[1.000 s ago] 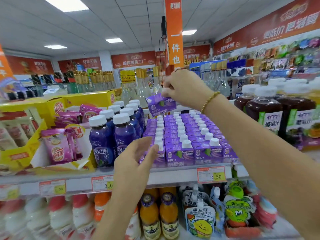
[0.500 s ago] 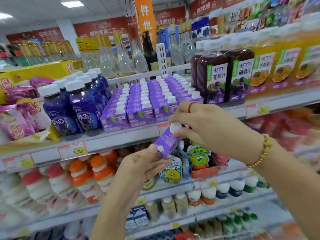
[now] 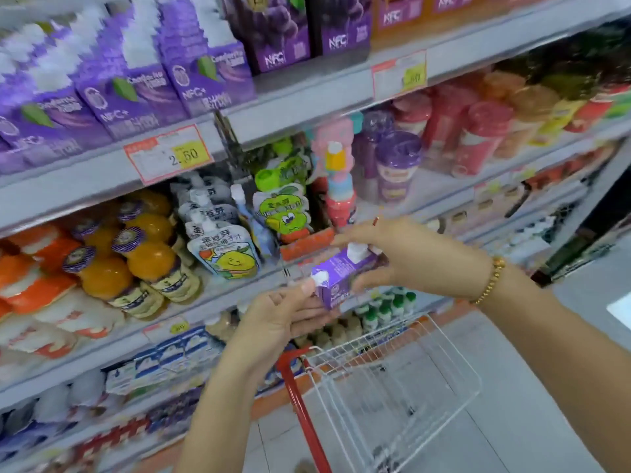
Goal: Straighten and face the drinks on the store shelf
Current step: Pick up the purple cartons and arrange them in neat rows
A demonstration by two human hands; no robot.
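A small purple juice carton (image 3: 336,276) with a white cap lies tilted between both my hands, in front of the second shelf. My right hand (image 3: 406,254) grips it from above and the right, fingers curled round its top. My left hand (image 3: 283,312) holds its lower end from below, thumb near a white patch on the carton. Rows of matching purple cartons (image 3: 136,80) stand on the upper shelf (image 3: 307,97) at the top left, above a 2.50 price tag (image 3: 170,153).
Dark grape juice bottles (image 3: 273,32) stand right of the cartons. Below are orange juice bottles (image 3: 136,254), spouted pouches (image 3: 225,247) and pink and purple cups (image 3: 399,165). A white wire shopping trolley with a red handle (image 3: 386,390) stands under my hands. Grey floor lies to the right.
The view has tipped down and closer to the shelves. Both hands have lowered the carton, from the upper shelf a second ago to above the trolley now.
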